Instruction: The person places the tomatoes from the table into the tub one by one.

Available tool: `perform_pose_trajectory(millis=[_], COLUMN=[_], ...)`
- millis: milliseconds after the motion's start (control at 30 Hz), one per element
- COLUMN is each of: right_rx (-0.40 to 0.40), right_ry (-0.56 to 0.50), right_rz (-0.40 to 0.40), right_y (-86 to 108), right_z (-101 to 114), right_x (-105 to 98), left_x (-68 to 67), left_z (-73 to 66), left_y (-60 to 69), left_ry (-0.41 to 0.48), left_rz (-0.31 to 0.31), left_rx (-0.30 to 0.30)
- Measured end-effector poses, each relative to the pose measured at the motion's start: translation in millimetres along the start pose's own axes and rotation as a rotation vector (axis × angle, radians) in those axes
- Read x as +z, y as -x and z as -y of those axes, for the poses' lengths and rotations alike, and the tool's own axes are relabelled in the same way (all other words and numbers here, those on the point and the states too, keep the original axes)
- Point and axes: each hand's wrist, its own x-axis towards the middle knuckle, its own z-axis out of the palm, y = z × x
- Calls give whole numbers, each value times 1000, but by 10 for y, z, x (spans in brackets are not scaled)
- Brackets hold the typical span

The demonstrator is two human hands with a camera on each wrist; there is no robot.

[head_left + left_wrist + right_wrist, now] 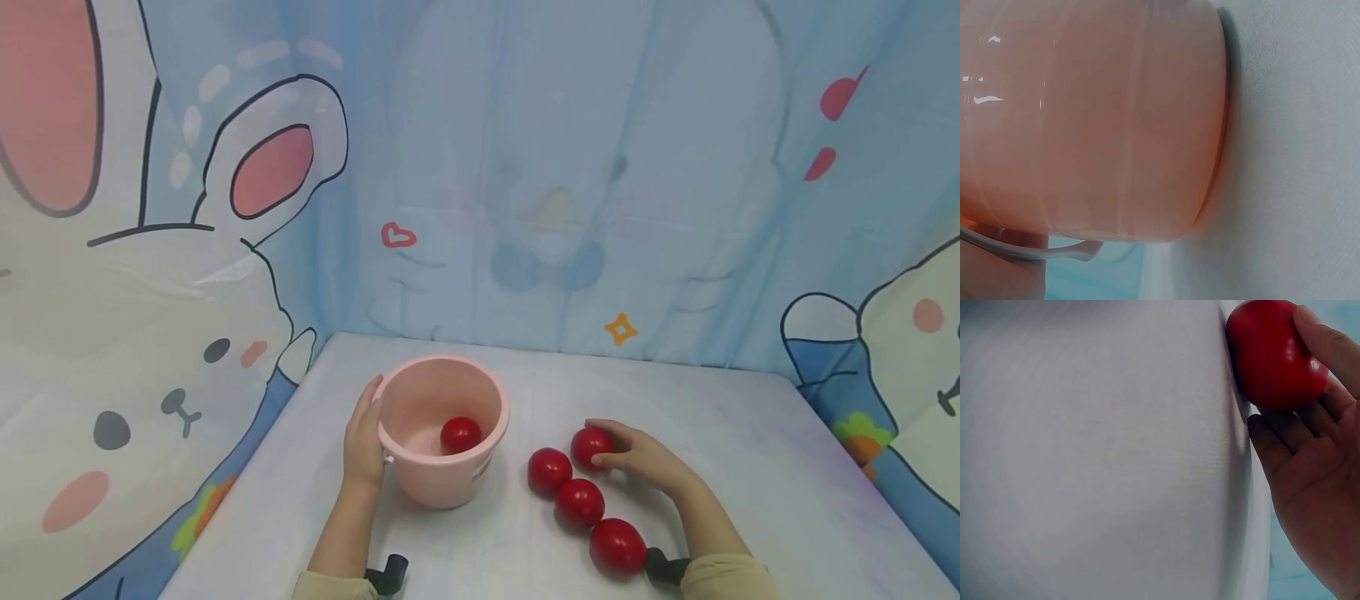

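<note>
A pale pink bucket [438,483] stands upright on the table, one red apple [460,436] inside it. My left hand [364,447] rests along the bucket's left side, fingers extended up to the rim; in the left wrist view the bucket wall [1097,125] fills much of the frame and the handle [1029,251] crosses the hand. With thumb and fingers on opposite sides, my right hand [651,460] grips a glossy red apple [1275,359], right of the bucket. It appears to be on or just above the table.
Three more red apples, a left one [550,472], a middle one [580,503] and a near one [617,547], lie in a slanting row between bucket and right forearm. The white tabletop [780,500] ends at a printed cloth backdrop [480,167] behind and at both sides.
</note>
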Motion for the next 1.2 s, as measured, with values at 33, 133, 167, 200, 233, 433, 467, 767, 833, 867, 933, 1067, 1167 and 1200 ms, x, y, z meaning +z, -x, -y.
perform_pose_trajectory(millis=[33, 133, 167, 200, 233, 433, 467, 767, 833, 867, 933, 1067, 1167, 1200], right_rx=[-7, -24, -24, -26, -24, -68, -83, -145, -163, -170, -182, -217, -247, -255], right_ry=[6, 15, 13, 15, 18, 32, 30, 11, 9, 8, 3, -11, -29, -33], right_rz=[-2, -8, -8, -8, -11, -21, -21, -33, -29, -28, -25, -19, -11, -11], right_y=[-1, 0, 3, 7, 14, 79, 92, 156, 153, 149, 145, 138, 142, 144], right_z=[-5, -12, -14, -16, -13, 117, 159, 504, 552, 574, 623, 745, 863, 900], right_x=[0, -1, -3, -7, -14, -158, -198, -499, -534, -549, -581, -675, -768, -797], left_x=[0, 0, -1, -1, -2, -2, -1, 1, 1, 2, 3, 6, 5, 4], left_z=[0, -1, -1, -1, 1, 7, 5, -7, -9, -10, -12, -14, -16, -16], left_y=[2, 7, 8, 10, 11, 17, 18, 17, 18, 18, 18, 16, 14, 14], left_ry=[2, 1, 1, 0, 1, 11, 13, 3, 5, 5, 4, 0, -5, -5], left_rz=[0, 3, 4, 6, 6, 6, 5, 7, 7, 7, 7, 4, 3, 4], left_rx=[4, 6, 7, 8, 10, 5, 4, 0, 0, 0, -1, -1, -3, -4])
